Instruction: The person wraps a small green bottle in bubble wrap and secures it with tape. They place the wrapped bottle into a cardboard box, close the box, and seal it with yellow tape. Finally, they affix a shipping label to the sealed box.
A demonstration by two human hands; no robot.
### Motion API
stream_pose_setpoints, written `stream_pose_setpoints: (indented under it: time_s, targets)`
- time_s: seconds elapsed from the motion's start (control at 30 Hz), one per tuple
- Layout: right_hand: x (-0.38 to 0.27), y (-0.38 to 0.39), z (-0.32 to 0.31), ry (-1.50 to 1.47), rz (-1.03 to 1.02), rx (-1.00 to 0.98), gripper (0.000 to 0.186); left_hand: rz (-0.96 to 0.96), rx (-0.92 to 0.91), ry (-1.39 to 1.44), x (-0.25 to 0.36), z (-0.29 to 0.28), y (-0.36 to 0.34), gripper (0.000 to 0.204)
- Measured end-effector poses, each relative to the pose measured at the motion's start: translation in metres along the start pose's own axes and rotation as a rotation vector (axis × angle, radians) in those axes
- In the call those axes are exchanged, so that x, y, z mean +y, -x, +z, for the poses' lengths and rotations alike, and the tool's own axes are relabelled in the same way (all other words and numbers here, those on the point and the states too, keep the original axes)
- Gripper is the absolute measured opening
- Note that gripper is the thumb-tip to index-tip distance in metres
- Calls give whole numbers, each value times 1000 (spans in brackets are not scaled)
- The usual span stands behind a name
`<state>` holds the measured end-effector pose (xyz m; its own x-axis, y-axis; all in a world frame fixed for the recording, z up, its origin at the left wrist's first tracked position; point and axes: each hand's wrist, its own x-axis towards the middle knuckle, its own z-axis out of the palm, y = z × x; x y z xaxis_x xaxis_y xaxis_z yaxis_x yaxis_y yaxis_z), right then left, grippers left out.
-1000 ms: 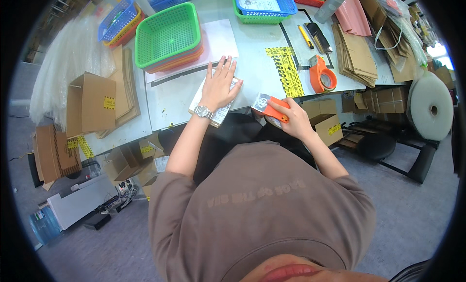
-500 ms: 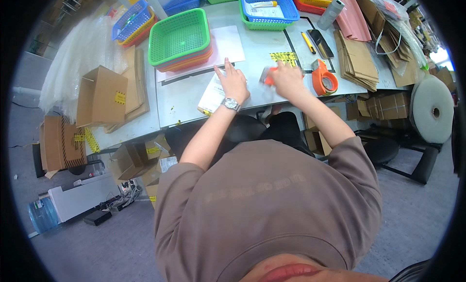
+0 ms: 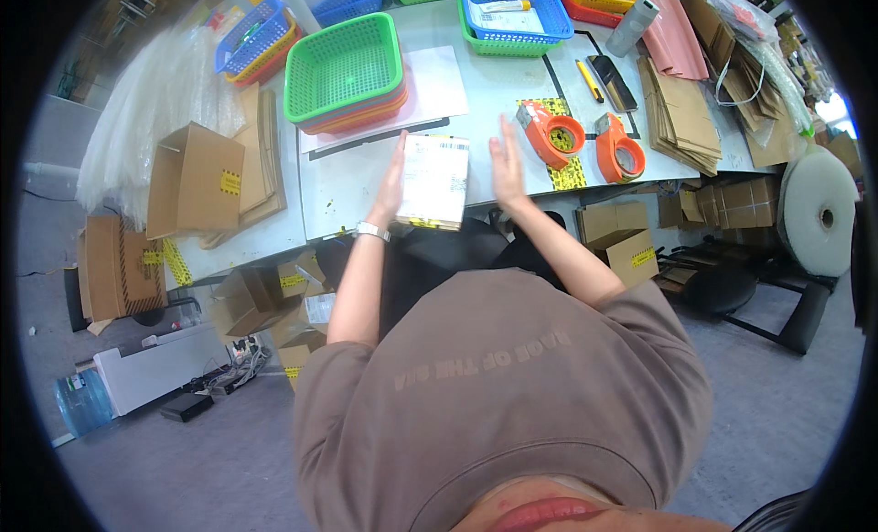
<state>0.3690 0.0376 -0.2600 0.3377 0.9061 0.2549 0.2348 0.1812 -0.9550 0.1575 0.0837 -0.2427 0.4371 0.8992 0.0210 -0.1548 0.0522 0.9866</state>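
A small box (image 3: 434,180) with a white printed label on top lies at the table's front edge, with yellow-and-black tape along its near end. Flat against the box's left side are the straight fingers of my left hand (image 3: 391,189). To the right of the box, with a gap between, my right hand (image 3: 508,173) is held upright, fingers stretched and nothing in it. Beyond that hand rests an orange tape dispenser (image 3: 541,146) with a yellow-and-black roll, on a patch of similar tape. A second orange tape dispenser (image 3: 611,157) with brownish tape stands beside it.
Stacked green and red baskets (image 3: 302,102) stand behind the box on white paper. Flattened cardboard (image 3: 677,120), a phone (image 3: 611,82) and a yellow cutter (image 3: 588,79) are at right. An open carton (image 3: 197,180) sits at left. Blue and green baskets (image 3: 480,33) are at the back.
The tape dispenser has left my right hand and rests on the table. My left hand has slid from the box's top to its left side. The box is turned straighter.
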Motion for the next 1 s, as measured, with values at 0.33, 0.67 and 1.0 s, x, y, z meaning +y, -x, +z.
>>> stream_pose_setpoints:
  time_s: [0.33, 0.67, 1.0]
  targets:
    - [13, 8, 46, -704, 263, -175, 69, -166, 135, 422, -4, 20, 9, 81]
    - [26, 24, 14, -434, 465, -3, 68, 498, 264, -576, -5, 8, 57, 88]
    - [-24, -52, -26, -210, 302, -479, 57, 158, 176, -553, 48, 11, 13, 52]
